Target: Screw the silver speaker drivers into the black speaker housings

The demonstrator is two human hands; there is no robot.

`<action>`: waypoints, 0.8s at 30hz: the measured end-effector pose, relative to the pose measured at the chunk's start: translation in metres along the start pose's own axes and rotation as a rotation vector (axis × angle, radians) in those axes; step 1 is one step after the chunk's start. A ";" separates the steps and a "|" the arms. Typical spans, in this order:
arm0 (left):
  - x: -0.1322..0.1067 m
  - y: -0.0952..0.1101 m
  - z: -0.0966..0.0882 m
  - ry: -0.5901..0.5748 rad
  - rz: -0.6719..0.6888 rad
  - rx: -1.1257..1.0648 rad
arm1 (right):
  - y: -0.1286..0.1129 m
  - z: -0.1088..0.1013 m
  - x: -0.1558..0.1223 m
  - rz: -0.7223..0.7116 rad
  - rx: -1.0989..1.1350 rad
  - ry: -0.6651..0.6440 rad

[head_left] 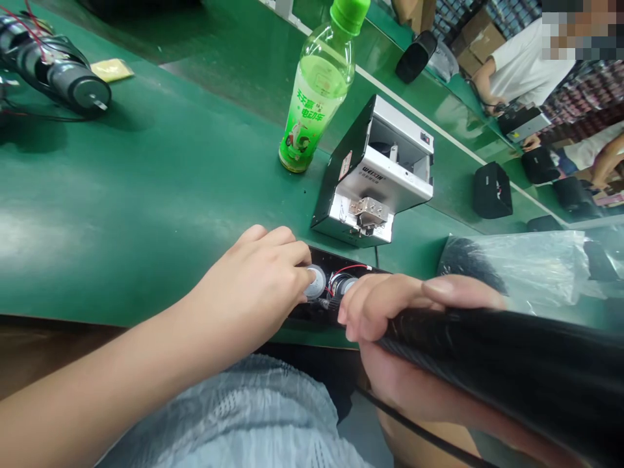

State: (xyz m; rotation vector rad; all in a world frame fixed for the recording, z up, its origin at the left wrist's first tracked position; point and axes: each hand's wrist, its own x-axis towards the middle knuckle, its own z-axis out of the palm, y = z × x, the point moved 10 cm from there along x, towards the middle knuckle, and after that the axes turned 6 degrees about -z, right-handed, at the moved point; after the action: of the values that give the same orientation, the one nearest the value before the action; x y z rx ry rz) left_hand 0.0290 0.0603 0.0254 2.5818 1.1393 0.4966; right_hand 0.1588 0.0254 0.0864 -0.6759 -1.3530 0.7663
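A narrow black housing [322,255] lies at the table's near edge, with round grey parts and a red wire in it. My left hand [258,279] is closed, its fingertips on the edge of a round grey part [318,282] in the housing. Gripped in my right hand [390,305] is a thick black electric screwdriver [487,344] that runs out of view at lower right. A dark ribbed tip [334,303] shows by my right fingers, beside a second round part [347,285]. Where the tip meets the housing is hidden.
Behind the housing stands a silver-and-black WEIXIN machine [375,172], with a green-capped bottle [316,91] beside it. Wired cylindrical assemblies [58,71] and a yellow packet [112,69] lie at upper left. A clear plastic bag [526,260] sits right. People work at another table.
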 end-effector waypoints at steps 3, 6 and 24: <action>-0.002 0.000 0.001 0.000 0.002 -0.003 | -0.005 0.010 -0.003 -0.053 -0.042 -0.155; -0.003 0.000 0.003 -0.013 0.007 -0.019 | 0.000 0.010 -0.006 0.003 -0.103 -0.180; -0.036 -0.046 0.000 0.214 -0.154 -0.406 | -0.010 -0.017 0.015 0.078 0.017 0.173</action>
State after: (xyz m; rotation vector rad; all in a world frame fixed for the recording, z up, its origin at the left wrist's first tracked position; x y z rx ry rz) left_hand -0.0236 0.0635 0.0012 2.1155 1.1516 0.8830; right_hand 0.1770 0.0317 0.1011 -0.7674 -1.1681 0.7623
